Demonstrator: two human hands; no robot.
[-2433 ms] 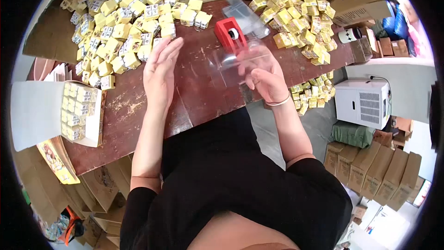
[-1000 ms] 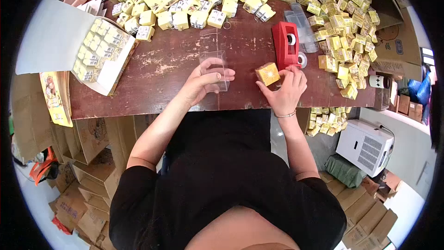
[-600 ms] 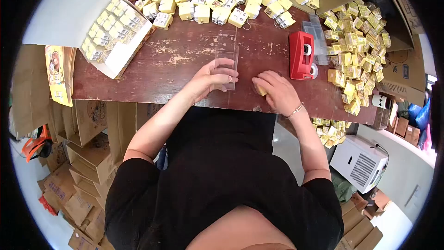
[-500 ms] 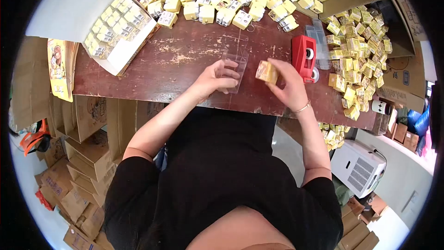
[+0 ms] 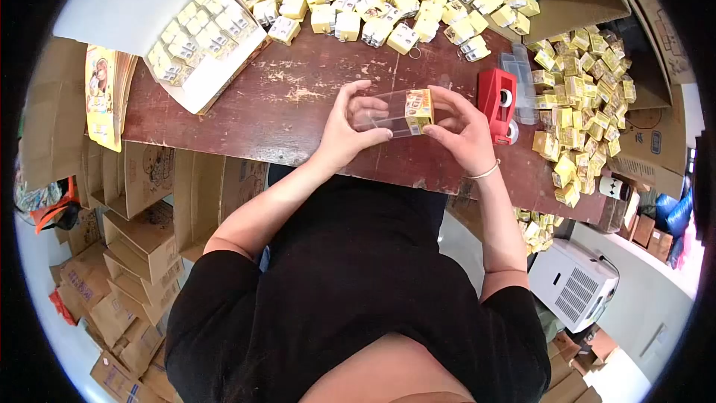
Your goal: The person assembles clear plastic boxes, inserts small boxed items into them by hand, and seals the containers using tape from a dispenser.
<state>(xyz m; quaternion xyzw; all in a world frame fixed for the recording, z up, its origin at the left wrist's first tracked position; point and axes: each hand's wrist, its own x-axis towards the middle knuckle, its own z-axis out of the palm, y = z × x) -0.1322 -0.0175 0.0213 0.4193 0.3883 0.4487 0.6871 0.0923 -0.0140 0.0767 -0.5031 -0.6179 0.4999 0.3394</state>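
Note:
A clear plastic box (image 5: 389, 113) lies level between my hands above the table. My left hand (image 5: 352, 125) is closed around its left end, with the thumb along the near side. At the right end, my right hand (image 5: 461, 125) grips a small yellow printed box (image 5: 419, 110) between thumb and fingers. The yellow box meets the open end of the clear one; whether part of it sits inside, I cannot tell. Just right of my right hand stands a red tape dispenser (image 5: 497, 101).
Yellow-and-white small blocks (image 5: 373, 0) are heaped along the far side. A pile of yellow boxes (image 5: 585, 104) lies at the right, beside clear plastic pieces (image 5: 524, 82). An open white carton (image 5: 205, 78) holds rows of blocks, near stacked printed cards (image 5: 104, 97) on the left.
My right hand has brought the yellow box left to the clear box's end. My left hand has turned the clear box from upright-pointing to sideways. The view has shifted slightly.

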